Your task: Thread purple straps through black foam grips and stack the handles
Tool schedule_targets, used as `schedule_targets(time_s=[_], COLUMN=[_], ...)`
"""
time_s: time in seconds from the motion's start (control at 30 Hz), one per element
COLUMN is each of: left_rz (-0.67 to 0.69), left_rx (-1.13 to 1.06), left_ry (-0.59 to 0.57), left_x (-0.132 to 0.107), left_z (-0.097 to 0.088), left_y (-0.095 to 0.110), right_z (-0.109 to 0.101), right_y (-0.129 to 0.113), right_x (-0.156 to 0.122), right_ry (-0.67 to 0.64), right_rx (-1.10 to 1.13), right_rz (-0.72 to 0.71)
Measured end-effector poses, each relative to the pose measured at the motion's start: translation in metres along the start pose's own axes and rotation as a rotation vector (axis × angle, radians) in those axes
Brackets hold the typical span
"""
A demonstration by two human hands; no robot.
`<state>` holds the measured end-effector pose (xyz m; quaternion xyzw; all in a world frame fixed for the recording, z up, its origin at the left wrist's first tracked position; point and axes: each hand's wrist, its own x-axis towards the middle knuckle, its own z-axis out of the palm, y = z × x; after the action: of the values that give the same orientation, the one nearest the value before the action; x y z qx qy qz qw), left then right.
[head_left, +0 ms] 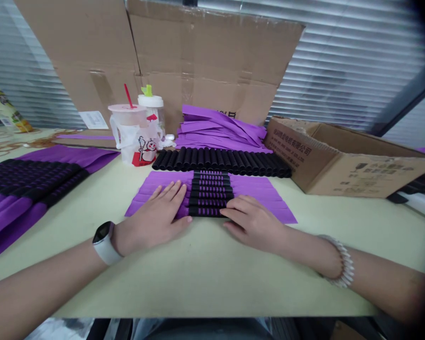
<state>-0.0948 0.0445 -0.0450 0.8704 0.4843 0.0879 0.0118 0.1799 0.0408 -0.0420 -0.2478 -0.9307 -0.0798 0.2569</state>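
Purple strips (265, 193) lie side by side on the table in front of me, each passing through a slotted black sleeve (212, 190) at its middle. My left hand (159, 212) rests flat on the left part of these strips, fingers stretched out and thumb by the nearest sleeve. My right hand (251, 219) sits at the right ends of the nearer sleeves, its fingers lightly bent and the thumb apart, touching them. Directly behind is a row of black tubes (219, 160), with a pile of loose purple strips (216, 127) beyond it.
More sleeved purple strips (56, 189) are stacked at the left. A cup with a red straw (129, 115) and a white-lidded bottle (151, 101) stand behind my left hand. An open cardboard box (340, 165) is at right; a tall cardboard sheet (212, 52) stands at the back.
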Motion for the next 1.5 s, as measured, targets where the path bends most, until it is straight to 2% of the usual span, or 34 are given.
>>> schedule_targets(time_s=[0.3, 0.5, 0.9, 1.13, 1.33, 1.5], left_rz=[-0.044, -0.045, -0.09, -0.09, -0.089, -0.092], left_rx=[-0.026, -0.053, 0.009, 0.033, 0.033, 0.029], left_ry=[-0.053, -0.028, -0.174, -0.17, -0.145, -0.143], left_x=[-0.003, -0.002, -0.003, -0.003, -0.003, -0.004], left_z=[0.001, 0.003, -0.009, -0.008, -0.005, -0.005], left_y=[0.004, 0.005, 0.013, 0.013, 0.012, 0.012], right_z=[0.004, 0.003, 0.004, 0.004, -0.001, 0.009], right_y=[0.002, 0.002, 0.002, 0.005, 0.005, 0.005], right_x=[-0.002, 0.0, 0.0, -0.002, 0.025, 0.061], right_ry=[0.018, 0.022, 0.049, 0.025, -0.075, -0.186], right_rx=[-0.067, -0.057, -0.029, 0.003, 0.096, 0.119], right_rz=[0.012, -0.006, -0.043, 0.006, -0.056, -0.11])
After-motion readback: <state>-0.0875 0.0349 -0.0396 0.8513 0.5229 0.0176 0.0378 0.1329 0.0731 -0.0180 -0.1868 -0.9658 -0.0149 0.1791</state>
